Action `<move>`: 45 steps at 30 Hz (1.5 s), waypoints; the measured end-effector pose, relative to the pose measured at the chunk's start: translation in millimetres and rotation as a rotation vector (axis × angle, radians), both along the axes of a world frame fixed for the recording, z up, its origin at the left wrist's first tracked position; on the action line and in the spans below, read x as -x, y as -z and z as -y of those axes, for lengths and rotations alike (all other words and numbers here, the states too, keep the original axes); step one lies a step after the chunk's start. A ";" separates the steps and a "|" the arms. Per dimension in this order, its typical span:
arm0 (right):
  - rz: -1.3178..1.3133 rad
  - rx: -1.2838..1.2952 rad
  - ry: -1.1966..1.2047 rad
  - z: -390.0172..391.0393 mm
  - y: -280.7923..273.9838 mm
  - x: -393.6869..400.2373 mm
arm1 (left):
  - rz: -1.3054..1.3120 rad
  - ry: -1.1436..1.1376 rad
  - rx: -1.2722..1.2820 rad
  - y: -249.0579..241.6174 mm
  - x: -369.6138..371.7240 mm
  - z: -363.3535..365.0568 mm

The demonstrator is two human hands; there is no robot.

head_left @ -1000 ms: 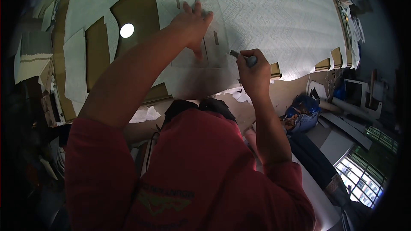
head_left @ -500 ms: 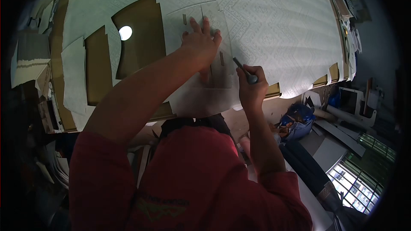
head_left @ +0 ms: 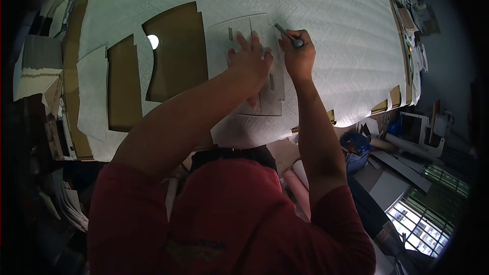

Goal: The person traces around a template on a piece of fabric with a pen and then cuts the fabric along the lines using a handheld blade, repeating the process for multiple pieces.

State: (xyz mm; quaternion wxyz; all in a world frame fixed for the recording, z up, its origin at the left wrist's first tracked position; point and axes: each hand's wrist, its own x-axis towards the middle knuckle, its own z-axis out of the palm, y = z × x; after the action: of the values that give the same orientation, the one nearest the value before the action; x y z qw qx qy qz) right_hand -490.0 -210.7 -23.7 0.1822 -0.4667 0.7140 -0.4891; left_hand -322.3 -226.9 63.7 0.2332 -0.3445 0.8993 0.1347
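Note:
A clear template (head_left: 271,104) with a dark centre line and small slots lies on the white patterned sheet (head_left: 346,51). My left hand (head_left: 249,61) presses flat on the template with its fingers spread. In my right hand (head_left: 300,56) is a slim grey knife (head_left: 291,37) with a rounded, dark butt end. Its tip points up and left, close to the template's upper right corner. Whether the blade touches the sheet is too small to tell.
Left of the template, cut-out openings in the sheet bare a brown board (head_left: 178,56). A bright spot (head_left: 153,42) shows at one opening's edge. Piles of papers (head_left: 405,15) line the far right edge. Below the table on the right are a blue bag (head_left: 356,147) and rolls (head_left: 296,191).
My right hand has moved the knife upward along the template's right edge, from about mid-height to near its top corner. My left hand stays spread on the template. The view has shifted slightly.

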 end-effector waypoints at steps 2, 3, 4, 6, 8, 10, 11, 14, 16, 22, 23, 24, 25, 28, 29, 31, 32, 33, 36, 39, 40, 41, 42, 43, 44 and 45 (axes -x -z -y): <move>0.073 0.025 -0.033 -0.3 6.3 7.4 | 0.003 -0.080 -0.095 -2.8 2.8 0.6; 0.104 0.001 -0.066 0.3 2.7 8.9 | 0.009 -0.085 -0.088 -1.8 3.5 0.7; 0.137 -0.023 -0.102 1.4 -0.7 11.2 | 0.002 -0.077 -0.084 -0.4 3.3 0.2; 0.189 -0.048 -0.172 6.7 -11.0 22.5 | 0.006 -0.085 -0.072 0.4 2.2 0.5; 0.248 -0.084 -0.250 14.5 -22.4 44.3 | -0.016 -0.056 -0.052 -0.1 0.7 -2.6; -0.111 -0.162 -0.548 37.4 -37.8 73.6 | 0.005 -0.056 -0.041 -0.8 1.5 -2.7; -0.036 -0.210 -0.624 47.0 -52.0 79.5 | 0.014 -0.037 -0.035 -0.9 2.3 -3.2; -0.018 -0.350 -0.902 84.8 -64.0 101.7 | 0.038 -0.031 -0.014 -6.4 4.2 -5.6; -0.059 -0.359 -0.951 97.3 -68.8 103.3 | 0.044 -0.052 -0.021 -7.1 5.2 -5.7; -0.030 -0.200 -1.024 102.3 -42.3 113.4 | 0.060 -0.074 -0.045 -7.9 9.3 -3.3; -0.020 -0.251 -0.996 100.3 -41.0 112.7 | 0.056 -0.075 -0.047 -7.2 9.2 -4.0; -0.010 -0.302 -0.964 97.6 -41.0 112.8 | 0.061 -0.074 -0.045 -7.3 9.9 -4.5; -0.008 -0.297 -0.962 95.3 -38.6 113.9 | 0.071 -0.072 -0.037 -7.7 10.7 -4.7; 0.038 -0.272 -0.948 84.9 -28.3 112.8 | 0.081 -0.065 -0.016 -7.3 10.9 -5.6; 0.080 -0.236 -0.904 79.2 -25.2 110.7 | 0.081 -0.060 -0.008 -6.8 10.7 -6.4; 0.114 -0.196 -0.853 65.5 -15.1 104.1 | 0.069 -0.043 0.017 -1.6 8.4 -7.3; 0.115 -0.085 -0.774 58.1 -4.4 99.7 | 0.059 -0.031 0.040 0.8 6.8 -7.1; 0.116 0.025 -0.695 50.9 2.8 94.6 | 0.050 -0.030 0.045 -1.4 6.6 -7.1; 0.071 0.141 -0.507 28.1 4.6 70.6 | 0.041 -0.034 0.020 -6.0 6.2 -6.8; -0.029 0.177 -0.246 9.2 4.8 38.2 | 0.042 -0.006 0.025 -5.7 6.0 -3.9; -0.044 0.176 -0.239 5.4 2.2 27.1 | 0.039 -0.014 0.012 -7.3 6.0 -3.6; -0.018 0.147 -0.145 2.3 -0.3 15.5 | 0.035 -0.021 -0.003 -8.7 5.6 -3.6; 0.009 0.119 -0.051 1.1 -2.6 6.4 | 0.020 -0.015 -0.004 -6.6 4.8 -4.1; -0.005 0.117 -0.047 2.7 -5.7 -0.2 | -0.007 -0.047 -0.004 -4.4 3.9 -4.9; -0.013 0.063 0.013 5.6 -9.1 -5.8 | -0.034 -0.080 -0.005 -2.1 2.7 -5.5; -0.021 0.009 0.073 8.0 -12.5 -9.5 | -0.047 -0.074 -0.009 -1.1 1.2 -5.6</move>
State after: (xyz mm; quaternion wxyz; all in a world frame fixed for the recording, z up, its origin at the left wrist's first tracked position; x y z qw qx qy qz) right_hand -480.6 -218.7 -11.2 0.1546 -0.4461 0.7303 -0.4936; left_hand -323.6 -221.3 64.8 0.2086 -0.3732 0.8906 0.1553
